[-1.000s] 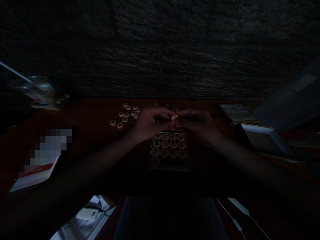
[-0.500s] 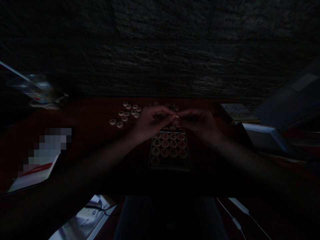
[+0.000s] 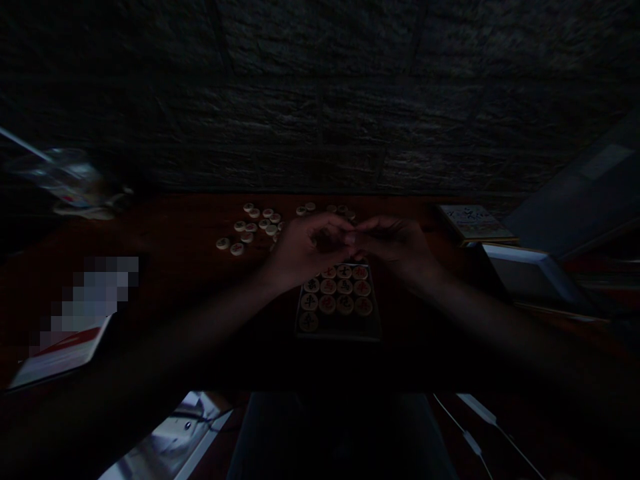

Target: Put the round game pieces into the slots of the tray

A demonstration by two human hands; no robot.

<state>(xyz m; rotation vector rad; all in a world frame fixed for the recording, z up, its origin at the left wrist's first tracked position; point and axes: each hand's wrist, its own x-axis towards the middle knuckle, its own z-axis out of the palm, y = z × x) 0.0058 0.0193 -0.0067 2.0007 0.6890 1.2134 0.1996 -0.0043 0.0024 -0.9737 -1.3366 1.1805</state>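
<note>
My left hand (image 3: 309,250) and my right hand (image 3: 403,248) meet at their fingertips just above the far end of a shallow box (image 3: 345,327). Both are closed in a pinch around a Chinese chess piece, which the fingers now cover almost wholly. Rows of round pale Chinese chess pieces (image 3: 345,286), marked in red or black, lie flat in the box. In its nearest row a single black-marked piece (image 3: 309,321) sits at the left. Beyond my left hand, several loose chess pieces (image 3: 251,227) are scattered on the wooden table (image 3: 175,227).
More loose pieces (image 3: 332,209) lie behind my hands. At right are a patterned flat box (image 3: 473,222) and an open tray-like lid (image 3: 530,277). A plastic cup (image 3: 75,177) with a straw stands far left, near a booklet (image 3: 63,360). A stone wall (image 3: 320,120) rises behind the table.
The piece that showed between my fingertips is now hidden by them. My hands have drawn slightly closer and lower, covering more of the box's far row. The view has shifted a little.
</note>
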